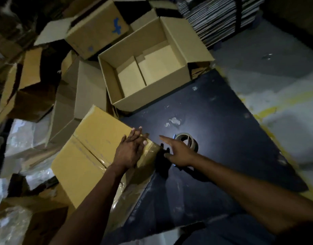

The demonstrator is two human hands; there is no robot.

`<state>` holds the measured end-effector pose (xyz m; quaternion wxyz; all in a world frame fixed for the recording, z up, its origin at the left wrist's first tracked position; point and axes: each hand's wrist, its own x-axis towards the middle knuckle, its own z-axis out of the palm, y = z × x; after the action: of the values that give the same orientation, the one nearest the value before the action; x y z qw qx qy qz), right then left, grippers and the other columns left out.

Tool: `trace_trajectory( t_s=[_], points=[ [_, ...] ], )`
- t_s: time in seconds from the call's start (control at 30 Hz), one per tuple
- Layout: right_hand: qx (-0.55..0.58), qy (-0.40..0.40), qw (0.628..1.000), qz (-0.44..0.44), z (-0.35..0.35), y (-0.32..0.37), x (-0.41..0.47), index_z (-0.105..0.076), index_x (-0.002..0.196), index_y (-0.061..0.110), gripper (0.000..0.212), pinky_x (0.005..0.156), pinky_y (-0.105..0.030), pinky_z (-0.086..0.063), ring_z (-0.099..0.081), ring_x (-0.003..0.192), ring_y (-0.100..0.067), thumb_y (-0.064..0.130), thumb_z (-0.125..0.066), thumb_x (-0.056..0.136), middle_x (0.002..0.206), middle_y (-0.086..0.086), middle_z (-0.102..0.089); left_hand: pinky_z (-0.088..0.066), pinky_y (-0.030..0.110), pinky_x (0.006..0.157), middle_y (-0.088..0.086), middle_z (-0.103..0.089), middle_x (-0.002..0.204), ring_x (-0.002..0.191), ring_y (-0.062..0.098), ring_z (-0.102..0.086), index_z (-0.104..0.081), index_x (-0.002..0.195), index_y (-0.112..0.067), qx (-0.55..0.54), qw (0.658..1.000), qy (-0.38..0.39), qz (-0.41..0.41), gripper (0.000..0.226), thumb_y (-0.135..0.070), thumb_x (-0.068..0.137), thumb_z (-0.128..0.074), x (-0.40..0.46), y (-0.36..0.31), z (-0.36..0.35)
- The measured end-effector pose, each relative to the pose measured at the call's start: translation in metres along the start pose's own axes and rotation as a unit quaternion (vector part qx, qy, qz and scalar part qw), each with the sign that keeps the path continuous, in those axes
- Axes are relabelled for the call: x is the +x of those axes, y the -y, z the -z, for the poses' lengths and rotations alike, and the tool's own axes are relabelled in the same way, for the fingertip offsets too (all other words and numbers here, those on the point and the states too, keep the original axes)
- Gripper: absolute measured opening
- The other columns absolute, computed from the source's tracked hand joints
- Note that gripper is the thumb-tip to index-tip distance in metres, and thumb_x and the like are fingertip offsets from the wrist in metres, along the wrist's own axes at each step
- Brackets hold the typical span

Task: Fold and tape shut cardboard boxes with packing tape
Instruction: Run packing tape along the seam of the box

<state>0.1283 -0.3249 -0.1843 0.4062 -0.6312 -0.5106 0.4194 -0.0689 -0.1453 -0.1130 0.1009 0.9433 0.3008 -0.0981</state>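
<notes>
A closed cardboard box with clear tape along its seam lies at the left edge of the dark table. My left hand presses flat on the box's right end, fingers straight over the taped corner. My right hand hovers beside the box with fingers spread, holding nothing. A roll of packing tape stands on the table just behind my right hand.
An open, assembled box sits at the table's far edge. More open and flattened boxes pile up to the left and behind. A strapped stack of flat cardboard stands at the back right. Plastic wrapping lies on the left.
</notes>
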Motion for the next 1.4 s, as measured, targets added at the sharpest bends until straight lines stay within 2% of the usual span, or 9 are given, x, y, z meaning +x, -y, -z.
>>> trace_trajectory(
  t_s=[0.2,0.4,0.5,0.6,0.73,0.87,0.97,1.2,1.4],
  points=[
    [0.135,-0.119,0.98,-0.082,-0.041,-0.01,0.027,-0.033,0.166,0.033,0.082,0.126,-0.047,-0.038,-0.036,0.156,-0.018,0.013,-0.062,0.092,0.169,0.004,-0.041,-0.011,0.059,0.134,-0.015,-0.011,0.182,0.169,0.009,0.002,-0.026,0.17,-0.051,-0.018,0.998,-0.039,-0.054,0.052,-0.058,0.118,-0.023,0.021,0.018,-0.01],
    [0.061,-0.237,0.968,-0.057,-0.108,0.008,0.014,-0.022,0.17,0.018,0.097,0.127,-0.014,-0.012,-0.021,0.161,-0.013,-0.009,-0.056,0.083,0.176,0.002,-0.024,-0.004,0.055,0.135,-0.015,-0.009,0.182,0.169,0.007,0.004,-0.028,0.17,-0.047,-0.046,0.995,-0.078,-0.051,0.055,-0.06,0.117,-0.02,0.017,0.015,-0.023],
    [-0.013,-0.26,0.964,-0.054,-0.134,0.01,0.006,-0.011,0.172,0.023,0.111,0.131,-0.028,-0.016,-0.004,0.164,-0.016,-0.007,-0.059,0.076,0.179,0.005,0.0,-0.006,0.056,0.135,-0.014,-0.012,0.182,0.169,0.009,0.001,-0.03,0.17,-0.046,-0.053,0.992,-0.095,-0.057,0.054,-0.058,0.118,-0.022,0.018,0.014,-0.026],
    [-0.035,-0.269,0.962,-0.014,-0.147,0.004,-0.01,-0.025,0.17,0.024,0.103,0.131,-0.038,-0.021,-0.006,0.166,-0.024,-0.007,-0.058,0.077,0.179,-0.003,-0.006,-0.007,0.059,0.134,-0.013,-0.013,0.182,0.17,0.012,0.0,-0.033,0.17,-0.045,-0.059,0.991,-0.097,-0.065,0.054,-0.057,0.118,-0.023,0.018,0.015,-0.026],
    [0.092,-0.377,0.92,-0.054,-0.121,0.023,-0.016,-0.063,0.148,0.024,0.045,0.119,-0.047,-0.046,-0.051,0.146,-0.014,0.038,-0.059,0.105,0.156,0.001,-0.057,-0.008,0.061,0.134,-0.011,-0.014,0.182,0.17,0.015,-0.002,-0.034,0.169,-0.045,-0.058,0.99,-0.105,-0.07,0.056,-0.06,0.117,-0.021,0.018,0.015,-0.027],
    [0.245,-0.325,0.904,-0.131,-0.068,0.047,0.014,-0.069,0.14,0.031,0.075,0.112,-0.039,-0.051,-0.065,0.125,-0.003,0.083,-0.066,0.086,0.138,0.012,-0.071,-0.008,0.062,0.134,-0.011,-0.013,0.182,0.17,0.016,-0.002,-0.034,0.169,-0.045,-0.057,0.991,-0.098,-0.073,0.056,-0.06,0.117,-0.02,0.019,0.016,-0.025],
    [0.254,-0.282,0.92,-0.095,-0.054,0.031,0.031,-0.082,0.119,0.025,0.054,0.101,-0.049,-0.06,-0.077,0.105,-0.009,0.065,-0.082,0.083,0.11,0.009,-0.081,-0.008,0.063,0.134,-0.013,-0.013,0.182,0.17,0.014,-0.001,-0.033,0.169,-0.046,-0.061,0.99,-0.092,-0.088,0.054,-0.059,0.117,-0.022,0.02,0.02,-0.022],
    [0.272,-0.202,0.94,-0.037,-0.031,-0.005,0.049,-0.084,0.109,0.011,0.041,0.101,-0.049,-0.061,-0.078,0.105,-0.021,0.033,-0.096,0.077,0.107,-0.002,-0.082,-0.005,0.059,0.136,-0.012,-0.018,0.181,0.169,0.009,-0.003,-0.035,0.169,-0.041,-0.109,0.985,-0.094,-0.094,0.055,-0.056,0.116,-0.03,0.021,0.025,-0.021],
    [-0.033,-0.224,0.974,-0.01,-0.005,-0.017,0.067,-0.088,0.096,0.021,0.01,0.085,-0.042,-0.064,-0.077,0.089,-0.004,0.023,-0.089,0.086,0.096,0.007,-0.083,-0.025,0.059,0.134,-0.006,-0.036,0.176,0.166,0.007,-0.02,-0.05,0.164,-0.029,-0.19,0.972,-0.114,-0.079,0.053,-0.042,0.113,-0.059,0.001,0.052,-0.003]
  ],
)
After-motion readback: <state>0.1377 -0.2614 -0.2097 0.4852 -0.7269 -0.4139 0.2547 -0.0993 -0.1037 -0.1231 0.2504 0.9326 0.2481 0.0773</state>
